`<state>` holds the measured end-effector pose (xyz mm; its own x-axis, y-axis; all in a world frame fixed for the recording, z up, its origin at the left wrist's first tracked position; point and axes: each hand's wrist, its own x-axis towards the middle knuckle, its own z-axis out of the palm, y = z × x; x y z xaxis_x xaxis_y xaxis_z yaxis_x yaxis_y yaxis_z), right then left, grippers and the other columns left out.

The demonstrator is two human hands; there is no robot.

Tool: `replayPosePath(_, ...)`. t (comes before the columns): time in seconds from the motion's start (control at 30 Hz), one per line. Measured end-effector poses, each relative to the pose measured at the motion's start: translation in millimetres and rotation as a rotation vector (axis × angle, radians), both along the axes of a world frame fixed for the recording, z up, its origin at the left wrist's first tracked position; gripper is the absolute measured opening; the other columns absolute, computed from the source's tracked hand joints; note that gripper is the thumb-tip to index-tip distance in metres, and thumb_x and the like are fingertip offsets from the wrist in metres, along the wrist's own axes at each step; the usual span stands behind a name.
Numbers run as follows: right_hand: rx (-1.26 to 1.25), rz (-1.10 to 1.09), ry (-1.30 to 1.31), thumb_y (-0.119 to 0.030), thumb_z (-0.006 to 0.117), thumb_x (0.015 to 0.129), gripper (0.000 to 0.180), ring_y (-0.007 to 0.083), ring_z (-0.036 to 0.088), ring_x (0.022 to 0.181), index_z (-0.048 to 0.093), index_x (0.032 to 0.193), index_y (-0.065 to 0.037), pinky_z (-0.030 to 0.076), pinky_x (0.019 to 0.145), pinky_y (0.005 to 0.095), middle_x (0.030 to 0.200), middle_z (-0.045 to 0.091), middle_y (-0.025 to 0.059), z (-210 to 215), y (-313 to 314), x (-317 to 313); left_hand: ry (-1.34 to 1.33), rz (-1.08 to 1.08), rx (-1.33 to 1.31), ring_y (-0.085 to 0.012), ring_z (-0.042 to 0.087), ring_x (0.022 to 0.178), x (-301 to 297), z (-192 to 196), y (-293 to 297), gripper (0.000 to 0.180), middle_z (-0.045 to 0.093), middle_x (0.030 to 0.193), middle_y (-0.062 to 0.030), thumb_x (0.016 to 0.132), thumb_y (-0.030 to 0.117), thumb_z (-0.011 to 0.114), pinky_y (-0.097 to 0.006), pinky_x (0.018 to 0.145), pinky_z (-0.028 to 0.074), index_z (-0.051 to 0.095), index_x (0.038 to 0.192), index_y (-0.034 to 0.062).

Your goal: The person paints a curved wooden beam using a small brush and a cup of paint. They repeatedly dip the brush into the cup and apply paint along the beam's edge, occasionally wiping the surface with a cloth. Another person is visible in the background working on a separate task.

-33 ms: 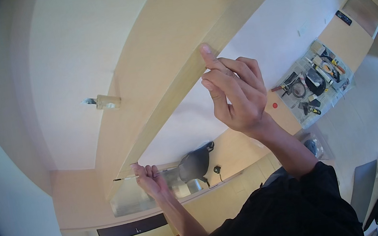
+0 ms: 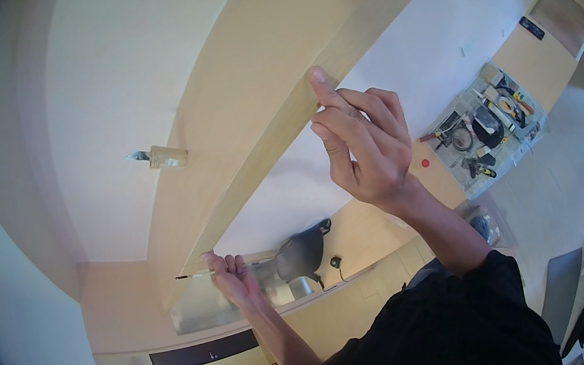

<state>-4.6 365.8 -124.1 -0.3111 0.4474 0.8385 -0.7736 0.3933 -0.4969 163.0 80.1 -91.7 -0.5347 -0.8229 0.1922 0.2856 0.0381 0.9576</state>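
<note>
The left hand (image 2: 234, 279), in the lower left of the frame, was clamped around a thin brush-like stick (image 2: 200, 274), its dark tip pointing toward the left edge. The stick lay nearly level across the fingers, and the hand's thumb reached up to the lower end of a long wooden strip (image 2: 276, 151). That strip ran slantwise from the lower left to the top of the frame, along the edge of a broad beige panel (image 2: 242, 92).

The right hand (image 2: 373, 145) was raised near the centre, its index finger stretched out and its tip touching the strip. The other fingers were bent close together; whether they clasped anything small could not be made out from this angle.

Left of the panel's middle, a stubby tan-wrapped piece (image 2: 167, 157) jutted out. Below the strip, a dark bag (image 2: 302, 254) sat on a wooden counter (image 2: 367, 230), with a small black corded object (image 2: 335, 262) just beside it. At the right, a jumble of tools (image 2: 487, 126) lay on a pale sheet (image 2: 532, 136), and a red disc (image 2: 424, 163) rested near its left corner.
</note>
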Motion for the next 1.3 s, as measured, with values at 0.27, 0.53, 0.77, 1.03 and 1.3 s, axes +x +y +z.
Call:
replayPosePath(0.27, 0.114, -0.08, -0.029, -0.006, 0.073, 0.089, 0.006, 0.0236, 0.069, 0.095, 0.067, 0.091, -0.005, 0.045, 0.078, 0.0332, 0.118, 0.076, 0.0158, 3.8, -2.1, 1.3, 0.024, -0.067, -0.006, -0.004, 0.019, 0.055, -2.3, -0.4, 0.7, 0.016, 0.02, 0.067, 0.0094, 0.108, 0.025, 0.059, -0.025, 0.051, 0.02, 0.06, 0.107, 0.0084)
replayPosePath(0.53, 0.16, 0.102, 0.021, -0.007, 0.077, 0.085, 0.009, 0.022, 0.071, 0.101, 0.068, 0.088, -0.007, 0.043, 0.086, 0.0381, 0.114, 0.078, 0.0071, 2.8, -10.7, 19.6, 0.014, -0.02, 0.0, -0.0038, 0.021, 0.055, -4.0, -2.3, -2.0, 0.024, 0.023, 0.069, 0.0091, 0.107, 0.025, 0.061, -0.025, 0.05, 0.021, 0.061, 0.119, 0.0042)
replayPosePath(0.77, -0.206, 0.223, 0.104, 0.015, 0.079, 0.078, 0.027, 0.0232, 0.071, 0.078, 0.071, 0.101, 0.003, 0.053, 0.057, 0.0308, 0.091, 0.071, 0.014, -0.7, -8.2, 8.1, 0.012, -0.013, 0.001, -0.0044, 0.022, 0.056, -4.0, -2.2, -1.2, 0.034, 0.023, 0.069, 0.0083, 0.107, 0.028, 0.062, -0.025, 0.051, 0.021, 0.059, 0.126, 0.0003)
replayPosePath(1.03, -0.181, 0.099, 0.037, 0.015, 0.075, 0.083, 0.043, 0.0195, 0.069, 0.074, 0.072, 0.124, 0.002, 0.056, 0.061, 0.0294, 0.092, 0.069, 0.0115, 1.9, -3.9, -12.9, -0.002, -0.028, -0.001, -0.0047, 0.021, 0.056, -3.1, -2.8, -5.8, 0.038, 0.02, 0.067, 0.0082, 0.107, 0.03, 0.062, -0.025, 0.051, 0.02, 0.059, 0.128, -0.0014)
replayPosePath(1.3, -0.109, 0.077, 0.054, 0.018, 0.074, 0.079, 0.048, 0.0213, 0.065, 0.075, 0.073, 0.124, 0.002, 0.054, 0.064, 0.0312, 0.092, 0.067, 0.0111, 6.0, -3.3, -13.7, 0.007, -0.023, -0.012, -0.0047, 0.02, 0.056, -4.0, -4.3, -3.4, 0.039, 0.019, 0.067, 0.0089, 0.107, 0.029, 0.061, -0.025, 0.05, 0.019, 0.061, 0.129, -0.0024)
